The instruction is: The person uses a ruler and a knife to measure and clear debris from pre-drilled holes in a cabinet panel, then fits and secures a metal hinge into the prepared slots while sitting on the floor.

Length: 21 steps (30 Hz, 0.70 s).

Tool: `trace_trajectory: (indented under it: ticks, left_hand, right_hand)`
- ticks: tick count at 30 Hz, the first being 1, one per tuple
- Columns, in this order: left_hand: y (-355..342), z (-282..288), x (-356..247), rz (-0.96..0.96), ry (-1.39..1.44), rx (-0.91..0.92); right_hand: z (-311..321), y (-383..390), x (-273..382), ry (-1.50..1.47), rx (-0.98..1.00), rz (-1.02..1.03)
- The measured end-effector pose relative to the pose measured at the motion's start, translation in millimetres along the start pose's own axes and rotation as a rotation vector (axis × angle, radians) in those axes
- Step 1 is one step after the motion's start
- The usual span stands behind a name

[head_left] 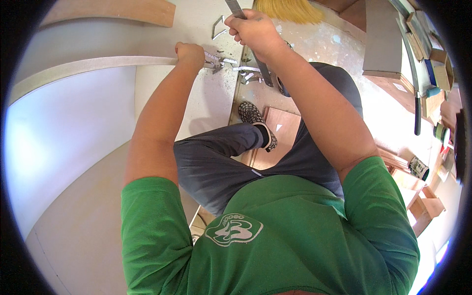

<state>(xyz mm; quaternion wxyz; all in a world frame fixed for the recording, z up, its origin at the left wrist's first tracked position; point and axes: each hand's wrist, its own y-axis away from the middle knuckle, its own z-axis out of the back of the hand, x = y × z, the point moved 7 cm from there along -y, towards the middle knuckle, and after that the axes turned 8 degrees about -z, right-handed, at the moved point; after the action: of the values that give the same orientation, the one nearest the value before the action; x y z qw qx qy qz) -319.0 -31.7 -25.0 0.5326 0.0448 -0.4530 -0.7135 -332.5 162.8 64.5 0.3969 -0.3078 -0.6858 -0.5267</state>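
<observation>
Evidently some of the work is behind the person, judging by the litter: white strips (244, 69) and dark crumbs lie between the two hands, spread across the seam where a pale flat surface (209, 93) meets the speckled floor (307, 46). The right hand (253, 33) is closed around a flat grey metal bar (262, 70), which slants down so that its lower end is over or beside the scraps; whether that end touches anything I cannot tell. The left hand (191, 54) is at the near end of the long pale board edge (98, 62), its fingers curled and partly hidden, so whether it grips the edge, holds a strip or merely rests there is not shown. Left of that hand the edge looks even and unbroken along its visible length, while ragged white material shows just to the right of the hand; it could be loose or attached. The bar is apart from the board edge, so the tool seems not to be working on it at this instant. What is left is hard to judge: the hand covers the board's end, and the scraps, at least, have not been cleared away. Beyond them lies a bent, thin white-and-dark piece (218, 28), with yellow broom bristles (289, 11) near the right hand and a brown wooden board (281, 130) beside the patterned shoe (250, 112).
</observation>
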Motion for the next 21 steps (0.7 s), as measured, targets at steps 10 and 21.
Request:
trace_trajectory:
  ticks: [10,21]
  left_hand:
    - [9.5,15.2,-4.6,-0.112,0.073,-0.225]
    - [111.2,12.7,-111.0,-0.223,1.744,-0.791]
  right_hand:
    - [-0.4,3.0,3.6,-0.077,0.017,-0.030]
    - [-21.1,11.7,11.0,-0.243,0.202,0.066]
